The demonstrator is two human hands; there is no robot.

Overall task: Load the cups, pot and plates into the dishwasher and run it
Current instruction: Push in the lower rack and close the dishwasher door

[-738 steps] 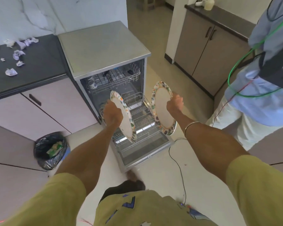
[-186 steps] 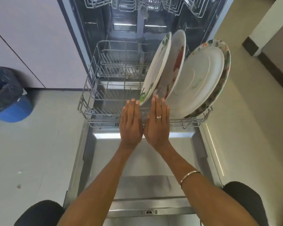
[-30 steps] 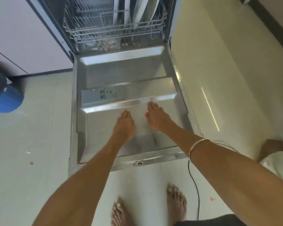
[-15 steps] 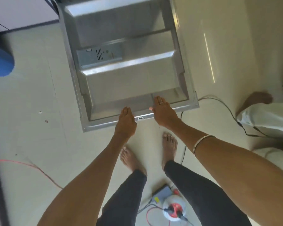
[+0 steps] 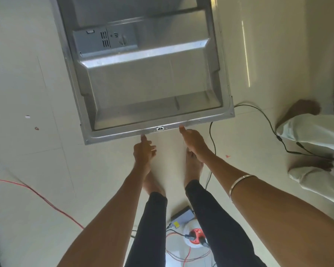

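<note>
Both hands had slid back off the inner panel to the door's [image 5: 148, 81] front lip, and the view had tipped down, so the rack and plates seen a second ago were out of frame. Judged from that, loading looked finished and the door was about to be lifted shut, with the run step still to come.

The left hand [image 5: 144, 151] sat just under the lip, left of the latch [image 5: 160, 128], thumb tip touching the edge and fingers loosely curled beneath; it gripped nothing I could see. The right hand [image 5: 194, 140] sat to the latch's right, thumb at the edge, fingers tucked under where the view hid them, so whether they hooked the lip could not be told.

The door lay flat and open, nothing resting on its steel liner. The detergent box [image 5: 104, 40] was set in the liner near the top, lid down; its contents could not be seen. The dishwasher's tub, and the cups, pot and plates, were all out of view beyond the top edge.

A black cable [image 5: 266, 120] ran on the floor just right of the door corner, a red wire [image 5: 39, 197] trailed left, and a second person's legs [image 5: 312, 132] stood at the right.
</note>
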